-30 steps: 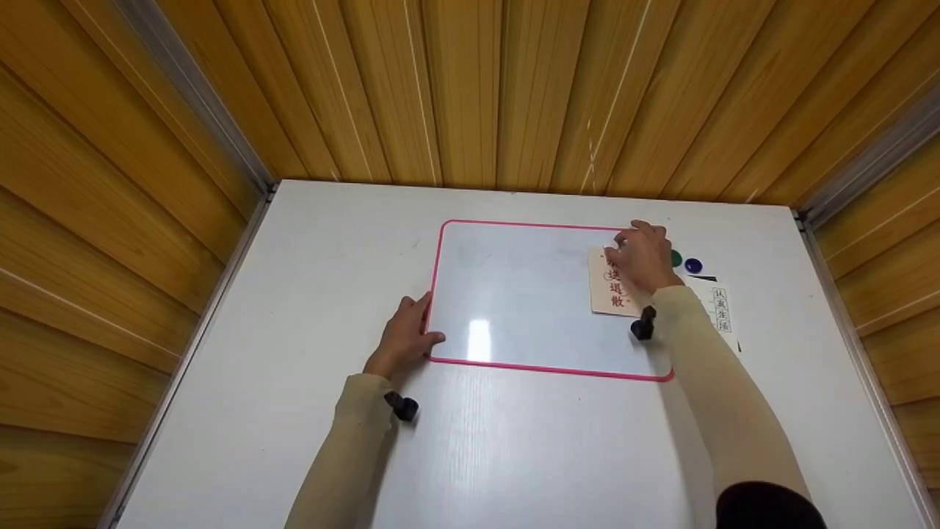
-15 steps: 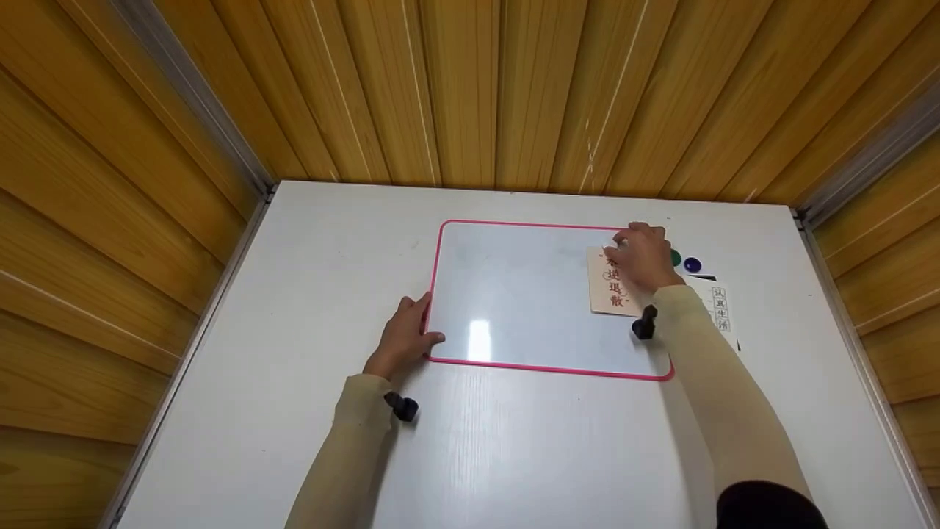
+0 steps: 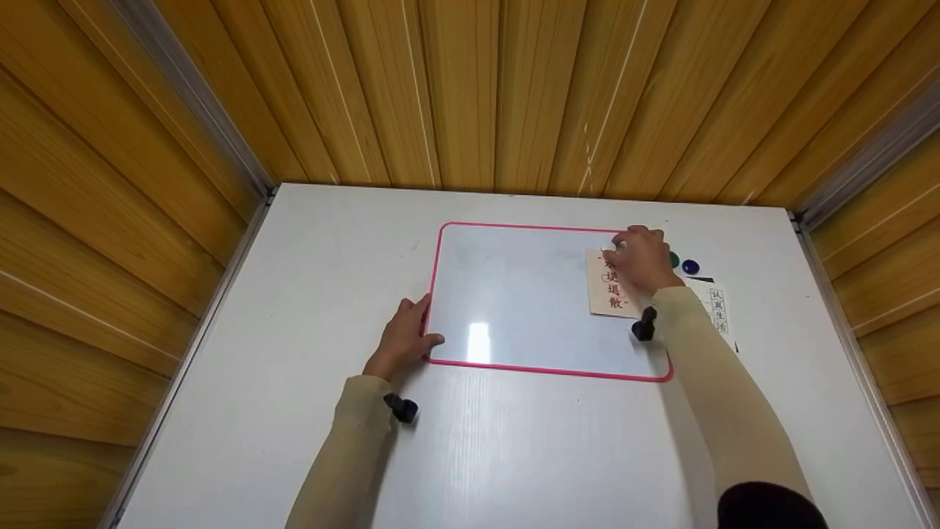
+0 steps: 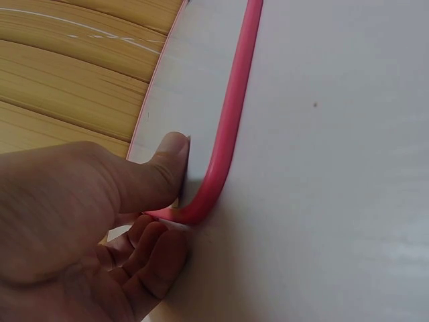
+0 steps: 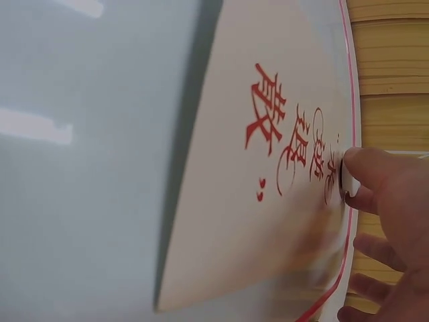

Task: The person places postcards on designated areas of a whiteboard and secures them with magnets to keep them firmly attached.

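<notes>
A whiteboard (image 3: pixel 507 294) with a pink rim lies flat on the table. My left hand (image 3: pixel 402 339) grips its near left corner, the thumb (image 4: pixel 171 151) on the white face and the other fingers curled at the rim. On the board's right part is a cream card (image 3: pixel 602 297) with red characters; in the right wrist view its near edge stands slightly off the surface. At the card's top, my right hand (image 3: pixel 642 257) pinches a small round white magnet (image 5: pixel 346 178) between thumb and forefinger. The hand covers the card's upper right part in the head view.
Right of the board lie a green round magnet (image 3: pixel 673 259), partly behind the right hand, and a blue one (image 3: pixel 690 267). A white card (image 3: pixel 720 312) with black characters lies beside the right forearm, with something dark under it. Wooden plank walls (image 3: pixel 470 95) enclose the white table (image 3: pixel 330 242).
</notes>
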A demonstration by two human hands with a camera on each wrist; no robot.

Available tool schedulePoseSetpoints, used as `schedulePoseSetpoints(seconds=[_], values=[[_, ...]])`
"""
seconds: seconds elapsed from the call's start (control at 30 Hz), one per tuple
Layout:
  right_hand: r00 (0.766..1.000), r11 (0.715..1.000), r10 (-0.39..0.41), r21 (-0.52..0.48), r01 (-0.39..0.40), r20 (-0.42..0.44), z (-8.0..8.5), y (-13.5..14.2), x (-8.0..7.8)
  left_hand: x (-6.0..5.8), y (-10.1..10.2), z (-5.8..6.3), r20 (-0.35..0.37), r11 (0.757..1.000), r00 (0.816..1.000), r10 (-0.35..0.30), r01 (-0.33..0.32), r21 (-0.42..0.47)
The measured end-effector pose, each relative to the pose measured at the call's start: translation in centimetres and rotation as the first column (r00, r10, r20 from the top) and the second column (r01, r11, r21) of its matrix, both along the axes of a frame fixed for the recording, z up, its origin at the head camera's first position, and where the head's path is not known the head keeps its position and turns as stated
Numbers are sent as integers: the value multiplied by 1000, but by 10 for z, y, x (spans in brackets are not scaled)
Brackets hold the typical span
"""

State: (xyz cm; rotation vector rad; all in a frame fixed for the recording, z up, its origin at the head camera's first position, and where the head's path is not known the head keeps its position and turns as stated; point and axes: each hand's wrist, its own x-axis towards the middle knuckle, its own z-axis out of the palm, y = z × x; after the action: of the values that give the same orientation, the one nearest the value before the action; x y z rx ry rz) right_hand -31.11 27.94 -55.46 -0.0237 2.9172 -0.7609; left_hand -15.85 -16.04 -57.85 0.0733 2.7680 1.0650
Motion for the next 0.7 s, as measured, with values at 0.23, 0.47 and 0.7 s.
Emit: schedulePoseSetpoints(seconds=[0.23, 0.47, 0.7], values=[[1000, 1000, 19, -5, -20, -8, 3, 2, 3, 0, 0, -1, 15, 1000, 1000, 7, -7, 4], [999, 999, 47, -4, -47, -24, 8, 3, 9, 0, -1, -1, -1, 1000, 1000, -11, 11, -7], [998, 998, 65, -13, -65, -25, 12, 5, 14, 1, 0, 1, 1, 1000, 1000, -10, 10, -8]])
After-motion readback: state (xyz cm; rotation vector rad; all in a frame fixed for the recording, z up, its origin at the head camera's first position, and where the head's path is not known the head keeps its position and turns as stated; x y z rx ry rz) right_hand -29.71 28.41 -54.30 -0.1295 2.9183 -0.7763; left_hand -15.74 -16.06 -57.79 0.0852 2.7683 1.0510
